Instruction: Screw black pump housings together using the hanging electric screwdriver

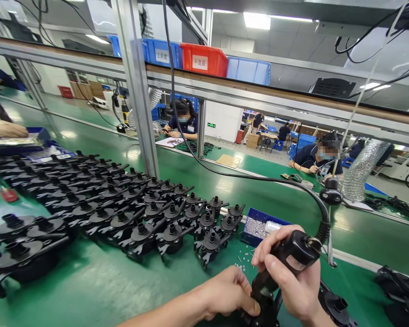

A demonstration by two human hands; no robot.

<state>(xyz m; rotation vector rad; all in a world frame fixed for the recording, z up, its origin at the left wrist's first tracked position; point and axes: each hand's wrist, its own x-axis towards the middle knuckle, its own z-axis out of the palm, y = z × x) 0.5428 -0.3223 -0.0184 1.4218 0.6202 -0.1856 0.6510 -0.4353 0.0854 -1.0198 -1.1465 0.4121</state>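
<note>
My right hand [301, 288] is wrapped round the black body of a corded electric screwdriver [295, 254], which is tilted with its lower end down over a black plastic part [264, 313]. With its thumb and fingers, my left hand [225, 293] grips that part at the bottom edge of the view. The screwdriver's tip is hidden. Just beyond my hands stands a blue bin [252, 240] of small metal pieces with a whitish container in it. Loose screws and small metal pieces [240, 265] lie on the green table beside it.
Many similar black parts [143, 234] stand in rows to the left, with more at the right edge [404, 290]. A metal post [136, 91] rises behind them. The screwdriver's cable [231, 173] arcs overhead. A co-worker's hand [7, 129] is at far left; other people sit opposite.
</note>
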